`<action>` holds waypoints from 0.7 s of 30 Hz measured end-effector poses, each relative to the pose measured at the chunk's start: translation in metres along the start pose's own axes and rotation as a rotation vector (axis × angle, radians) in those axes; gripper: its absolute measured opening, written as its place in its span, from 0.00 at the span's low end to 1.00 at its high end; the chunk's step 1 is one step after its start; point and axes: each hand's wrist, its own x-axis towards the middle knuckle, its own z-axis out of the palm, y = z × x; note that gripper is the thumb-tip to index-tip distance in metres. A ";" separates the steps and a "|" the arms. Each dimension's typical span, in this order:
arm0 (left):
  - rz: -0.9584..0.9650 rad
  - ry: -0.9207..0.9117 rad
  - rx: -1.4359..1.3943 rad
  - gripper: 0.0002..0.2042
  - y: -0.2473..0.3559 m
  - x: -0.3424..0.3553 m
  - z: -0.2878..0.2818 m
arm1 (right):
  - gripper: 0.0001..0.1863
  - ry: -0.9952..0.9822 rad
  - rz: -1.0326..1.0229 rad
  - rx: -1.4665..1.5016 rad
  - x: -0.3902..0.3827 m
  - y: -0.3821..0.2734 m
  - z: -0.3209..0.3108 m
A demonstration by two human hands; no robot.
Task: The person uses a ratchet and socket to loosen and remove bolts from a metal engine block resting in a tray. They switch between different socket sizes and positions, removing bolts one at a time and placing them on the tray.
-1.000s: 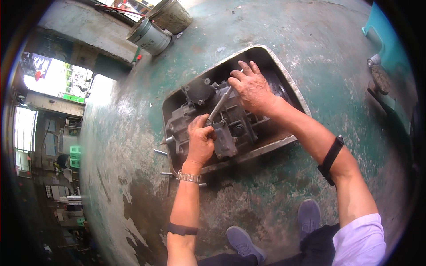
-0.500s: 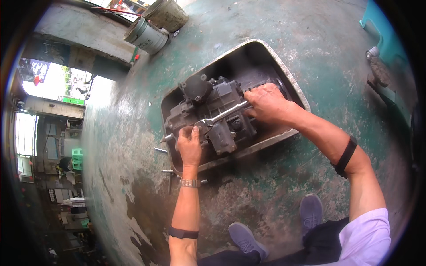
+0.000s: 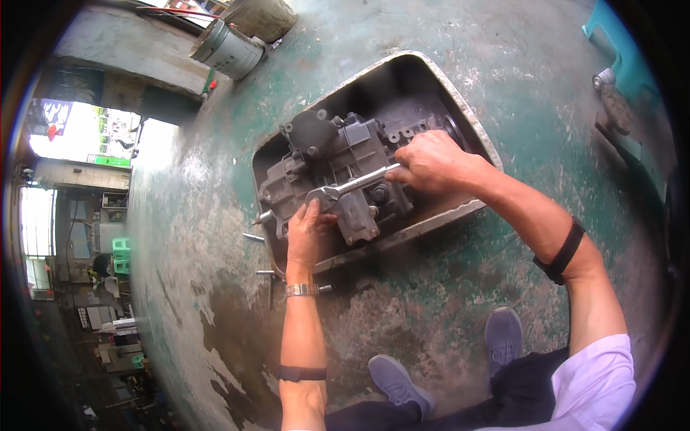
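Observation:
A grey cast metal gearbox housing (image 3: 343,140) lies in a dark tub with a pale worn rim (image 3: 456,97). A long silver wrench (image 3: 361,180) lies across the housing at a slant. My right hand (image 3: 435,161) is closed on the handle's upper right end. My left hand (image 3: 309,234) is closed at the wrench's head (image 3: 323,198), thumb on top, fingers partly hidden against the housing. Metal tools (image 3: 270,291) lie on the floor beside the tub's lower left.
Two buckets (image 3: 227,50) stand at the upper left near a wall. A teal plastic object (image 3: 622,57) and rusty metal pieces (image 3: 614,110) are at the right. Green stools (image 3: 121,255) and clutter are along the left. My shoes (image 3: 503,337) are below the tub on the stained floor (image 3: 201,215).
The wrench has swung from steep to flatter, its handle moving down and right with my right hand. My left hand has shifted down and left at its head.

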 end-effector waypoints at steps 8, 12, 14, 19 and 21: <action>0.047 -0.023 -0.002 0.20 -0.004 0.002 0.000 | 0.27 0.000 0.132 0.075 -0.014 -0.013 0.013; 0.062 -0.010 0.027 0.22 -0.001 0.000 0.002 | 0.26 0.010 0.164 0.107 -0.020 -0.017 0.016; 0.059 -0.004 0.023 0.22 0.002 -0.001 0.004 | 0.25 0.020 0.171 0.125 -0.022 -0.019 0.018; 0.035 0.009 0.046 0.23 0.008 -0.004 0.008 | 0.25 0.049 0.184 0.138 -0.027 -0.024 0.023; 0.071 0.030 0.065 0.23 0.007 -0.004 0.009 | 0.25 0.049 0.199 0.150 -0.028 -0.026 0.025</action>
